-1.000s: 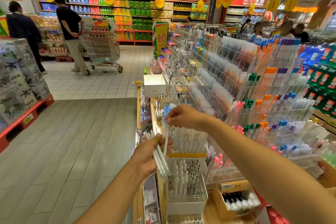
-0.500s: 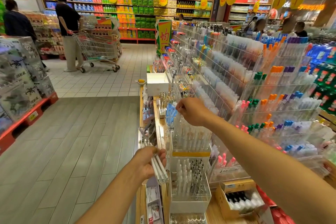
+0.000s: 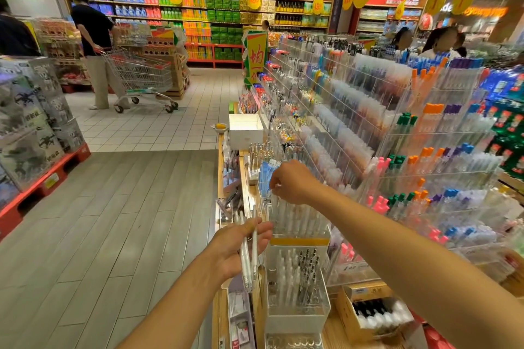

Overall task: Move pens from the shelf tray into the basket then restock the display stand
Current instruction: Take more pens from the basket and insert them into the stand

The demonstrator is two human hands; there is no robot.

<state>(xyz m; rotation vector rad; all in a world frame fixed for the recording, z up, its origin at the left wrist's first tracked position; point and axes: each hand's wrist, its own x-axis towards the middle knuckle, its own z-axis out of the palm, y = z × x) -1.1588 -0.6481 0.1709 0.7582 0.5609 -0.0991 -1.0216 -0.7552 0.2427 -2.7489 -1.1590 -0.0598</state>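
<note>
My left hand (image 3: 238, 246) holds a small bundle of white pens (image 3: 247, 258), their tips pointing down, just left of the clear display stand (image 3: 297, 292). My right hand (image 3: 292, 181) hovers over the stand's upper tier (image 3: 297, 218), fingers pinched on the top of a white pen standing among the other white pens there. The lower tier holds white and dark-clipped pens. No basket is in view.
Tiered acrylic racks (image 3: 397, 150) of coloured pens fill the right side. A white box (image 3: 245, 130) sits further along the wooden shelf edge. A cardboard box of black-capped items (image 3: 377, 314) lies at lower right. Shoppers with a trolley (image 3: 141, 79) stand far left.
My right hand has stayed over the upper tier, shifting slightly. My left hand with the pen bundle has dropped a little, then come back up next to the stand.
</note>
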